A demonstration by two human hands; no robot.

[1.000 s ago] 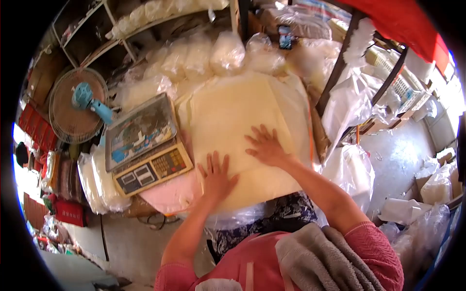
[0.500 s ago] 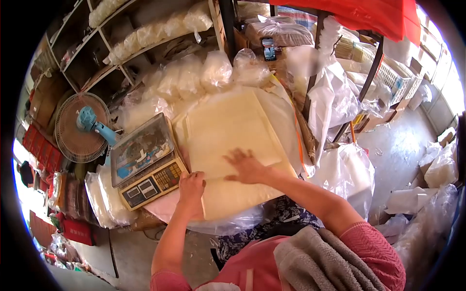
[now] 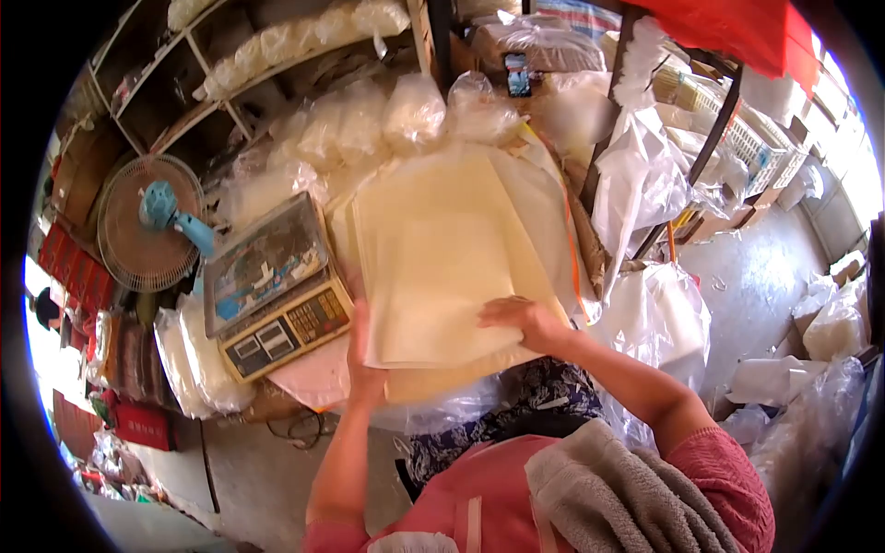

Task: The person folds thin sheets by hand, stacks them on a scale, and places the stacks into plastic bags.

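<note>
A stack of thin, pale yellow sheets (image 3: 438,244) lies in front of me, with the top sheet's near edge overlapping the ones beneath. My left hand (image 3: 365,355) stands along the stack's left near edge, its fingers stretched out and slightly blurred. Flat on the sheets near their right front corner rests my right hand (image 3: 524,323), fingers extended. Just left of my left hand is a weighing scale (image 3: 281,336) with a worn metal platform. Some pinkish sheet material (image 3: 313,376) shows under the scale's near side.
A blue fan (image 3: 159,207) stands at the left behind the scale. Filled clear bags (image 3: 415,111) line the back, under a shelf (image 3: 212,69). A phone (image 3: 517,74) sits at the back. Plastic-wrapped bundles (image 3: 654,313) stand at the right, beside a dark post (image 3: 608,129).
The top sheet's near edge has come closer to me. My right hand has moved right and slightly nearer. My left hand's fingers, bent at the sheet edge before, are now straightened.
</note>
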